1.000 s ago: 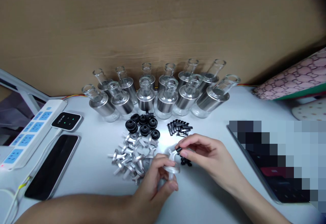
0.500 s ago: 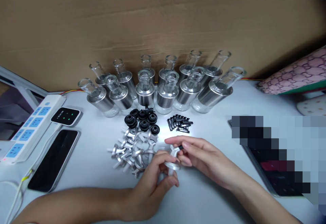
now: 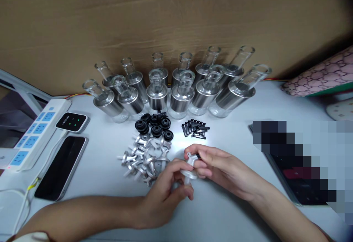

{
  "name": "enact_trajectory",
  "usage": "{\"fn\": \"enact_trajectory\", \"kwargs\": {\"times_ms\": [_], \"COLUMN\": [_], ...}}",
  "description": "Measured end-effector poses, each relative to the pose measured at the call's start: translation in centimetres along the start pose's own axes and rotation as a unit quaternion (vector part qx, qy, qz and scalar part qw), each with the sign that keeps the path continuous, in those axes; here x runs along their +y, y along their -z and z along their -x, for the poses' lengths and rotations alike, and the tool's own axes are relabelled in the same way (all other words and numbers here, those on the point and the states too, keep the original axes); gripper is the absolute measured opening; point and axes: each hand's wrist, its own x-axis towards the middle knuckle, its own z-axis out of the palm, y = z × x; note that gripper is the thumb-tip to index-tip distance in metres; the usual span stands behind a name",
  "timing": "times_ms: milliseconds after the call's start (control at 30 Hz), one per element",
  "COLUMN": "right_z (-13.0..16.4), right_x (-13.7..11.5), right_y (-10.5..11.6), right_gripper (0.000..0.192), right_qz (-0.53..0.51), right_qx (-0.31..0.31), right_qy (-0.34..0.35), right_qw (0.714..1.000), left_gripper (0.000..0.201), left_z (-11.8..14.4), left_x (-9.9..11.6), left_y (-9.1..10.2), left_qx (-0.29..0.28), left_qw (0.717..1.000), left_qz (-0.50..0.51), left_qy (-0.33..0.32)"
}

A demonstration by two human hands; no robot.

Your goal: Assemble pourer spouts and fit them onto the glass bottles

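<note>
My left hand (image 3: 162,194) grips a silver pour spout (image 3: 189,174) by its round flange, fingers closed, the white tube pointing down. At the spout's upper end, the thumb and fingers of my right hand (image 3: 227,166) pinch a small black clip (image 3: 198,156). The clip touches the spout's tip; its exact seating is hidden by my fingers. Left of my hands lies a heap of silver spouts (image 3: 149,161) with white tubes. Behind it are several ribbed black stoppers (image 3: 156,130), and to their right a group of small black clips (image 3: 199,136).
Several glass bottles (image 3: 182,104) with steel sleeves stand in two rows before a cardboard wall (image 3: 176,14). At left lie a power strip (image 3: 30,139), a small black-and-white device (image 3: 72,122) and a phone (image 3: 60,168). A dark, partly pixelated device (image 3: 292,183) lies at right.
My right fingers have closed in round the spout's upper end, and the index finger has curled inward. The black clip remains at the tip. The view has tilted slightly.
</note>
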Motion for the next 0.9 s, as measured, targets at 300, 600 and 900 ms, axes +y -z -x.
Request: {"fn": "enact_trajectory", "kwargs": {"times_ms": [300,600,900], "right_z": [0.2,0.2,0.3], "right_x": [0.0,-0.3,-0.7], "right_y": [-0.3,0.0,-0.2], "right_gripper": [0.042,0.039,0.027], "right_qz": [0.027,0.031,0.040], "right_qx": [-0.081,-0.046,-0.023], "right_qy": [0.045,0.104,0.126], "right_qw": [0.995,0.993,0.991], "left_gripper": [0.033,0.027,0.042], "left_z": [-1.1,-4.6,-6.5], "left_x": [5.1,9.2,7.9], "left_y": [0.8,4.3,6.9], "left_qx": [-0.078,-0.017,-0.027], "left_qw": [0.976,0.786,0.593], "left_qz": [-0.200,-0.610,-0.804], "left_qy": [0.036,-0.104,-0.014]}}
